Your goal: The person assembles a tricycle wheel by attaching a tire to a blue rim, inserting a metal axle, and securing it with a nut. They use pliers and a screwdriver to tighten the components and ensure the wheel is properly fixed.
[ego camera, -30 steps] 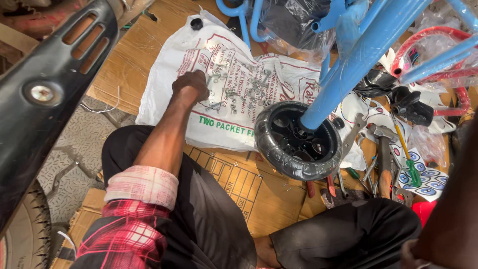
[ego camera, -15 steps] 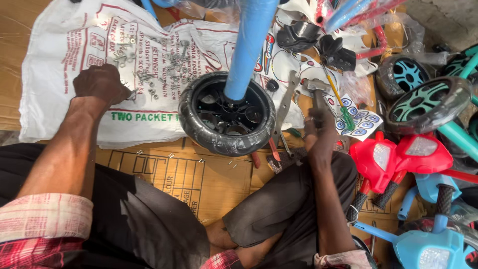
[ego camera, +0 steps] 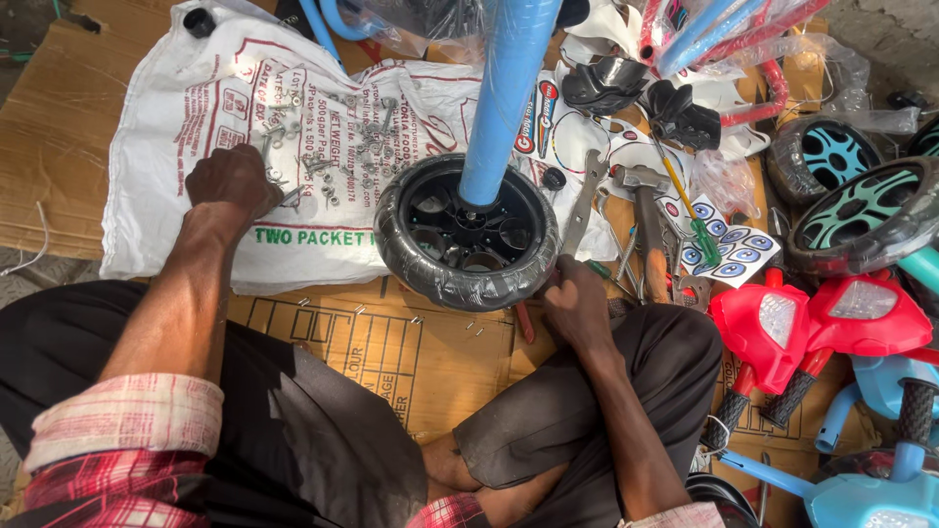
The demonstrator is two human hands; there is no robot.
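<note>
His left hand (ego camera: 233, 181) has its fingers curled together over the bolts (ego camera: 337, 161) on the white sack (ego camera: 176, 235); his right hand (ego camera: 577, 308) is clamped on the tools (ego camera: 626, 269) beside the black wheel (ego camera: 468, 233).

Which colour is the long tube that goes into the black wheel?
The tube is light blue; the head view shows it above the black wheel.

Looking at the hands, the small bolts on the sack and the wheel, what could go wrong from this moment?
1. The left hand picks among loose bolts on the white sack; small ones may roll off onto the cardboard.
2. The black wheel on the blue tube sits close to the right hand; if it tips, fingers might be pinched.
</note>
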